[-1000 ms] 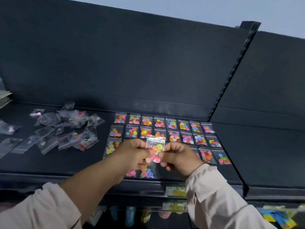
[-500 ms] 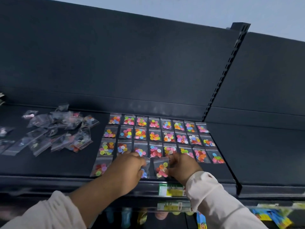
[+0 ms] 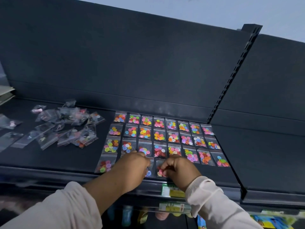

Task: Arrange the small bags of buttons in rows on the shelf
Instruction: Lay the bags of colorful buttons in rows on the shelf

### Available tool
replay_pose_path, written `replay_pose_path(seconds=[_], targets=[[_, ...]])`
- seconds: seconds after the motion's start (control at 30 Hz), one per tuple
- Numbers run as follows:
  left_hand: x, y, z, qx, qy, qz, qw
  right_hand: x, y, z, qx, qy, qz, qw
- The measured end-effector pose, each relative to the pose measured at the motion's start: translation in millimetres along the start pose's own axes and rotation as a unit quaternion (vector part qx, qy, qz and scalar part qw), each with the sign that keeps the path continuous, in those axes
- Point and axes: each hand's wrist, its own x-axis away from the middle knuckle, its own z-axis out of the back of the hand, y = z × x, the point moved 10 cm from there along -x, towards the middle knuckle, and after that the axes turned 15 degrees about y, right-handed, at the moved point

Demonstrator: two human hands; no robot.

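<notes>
1. Bag [image 3: 160, 171], pink and red buttons: lies flat in the front row on the shelf [image 3: 74, 160], close to the front edge.
2. Your right hand [image 3: 179, 169]: knuckles up, fingers curled, tips pinching the bag at its right edge.
3. Your left hand [image 3: 132, 164]: knuckles up over the front row, fingers bent down over a neighbour bag [image 3: 149, 173] with a blue button, just left of the bag. Fingertips are hidden, so you cannot tell grip from press.
4. End bag [image 3: 104, 165], red buttons with one green: left end of the front row, just beside your left wrist.
5. Rows [image 3: 165, 134]: three full rows of eight behind the front row, bags edge to edge, mixed bright buttons.
6. Pile [image 3: 66, 128]: loose bags heaped left of the rows, some overlapping, a few strays further left.
7. Labels [image 3: 173, 190]: green and yellow, on the shelf's front lip below your right wrist.
8. Pale sleeves on both arms, the left one pushed up.
</notes>
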Motion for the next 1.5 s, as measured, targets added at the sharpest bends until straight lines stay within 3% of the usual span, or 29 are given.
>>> replay_pose_path(seconds=[0.23,0.37,0.53,0.73,0.9,1.17,1.4,1.5], targets=[[0,-6,-3,0.012,0.003,0.003,1.000,1,-8,-1,-0.013,0.004,0.038,0.999],[-2,-11,7,0.011,0.020,0.007,1.000,-4,-13,13,-0.034,0.050,0.040,0.997],[-1,-30,37,0.003,0.064,0.029,0.998,-17,-40,35,0.046,0.121,0.105,0.986],[14,-87,85,-0.059,0.122,0.066,0.989,-32,-103,35,0.100,0.136,0.182,0.969],[35,-156,121,-0.069,0.146,0.121,0.979,-54,-172,15,0.082,0.121,0.222,0.964],[67,-264,152,-0.088,0.118,0.181,0.972,-107,-269,-65,0.079,0.047,0.242,0.966],[50,-326,164,-0.037,0.123,0.159,0.979,-164,-300,-146,0.152,-0.028,0.184,0.971],[33,-340,157,-0.020,0.118,0.132,0.984,-156,-315,-169,0.150,-0.073,0.209,0.964]])
